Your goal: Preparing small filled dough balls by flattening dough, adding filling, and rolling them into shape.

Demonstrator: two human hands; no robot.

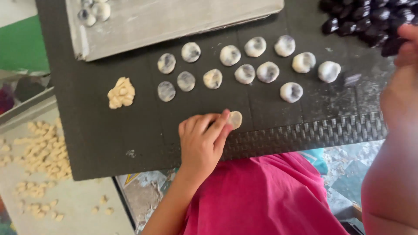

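— Near the front edge of the dark board [109,143], the left hand [201,143] pinches a small flattened disc of pale dough [235,119] between its fingertips [224,119], pressing it down where the smooth board meets the woven mat [313,132]. What worries you there?

— That disc looks thin and soft. Pressed too hard, I think it could tear or stick to the board; lifted by one edge, it could stretch out of round. It also sits close to the edge, so a careless sweep of the wrist might push it off onto the pink cloth [270,196] below.

— And the right hand [402,74]?

— It is up at the right border by the heap of dark round fruits [365,19] (glossy, nearly black). Only part of it shows, so I cannot tell whether it is closed on a fruit or merely resting there. A nudge could, I judge, roll fruits into the wrapped balls [244,65] laid out in two loose rows.

— Anything else hard to read?

— The metal tray [174,21] is cut off at the top, with two more balls [93,13] in its corner. The lump of dough pieces [121,92] sits well apart to the left, and the scattered bits on the pale surface [65,200] are blurred. One smeared dark spot beside the right-most ball I cannot identify.
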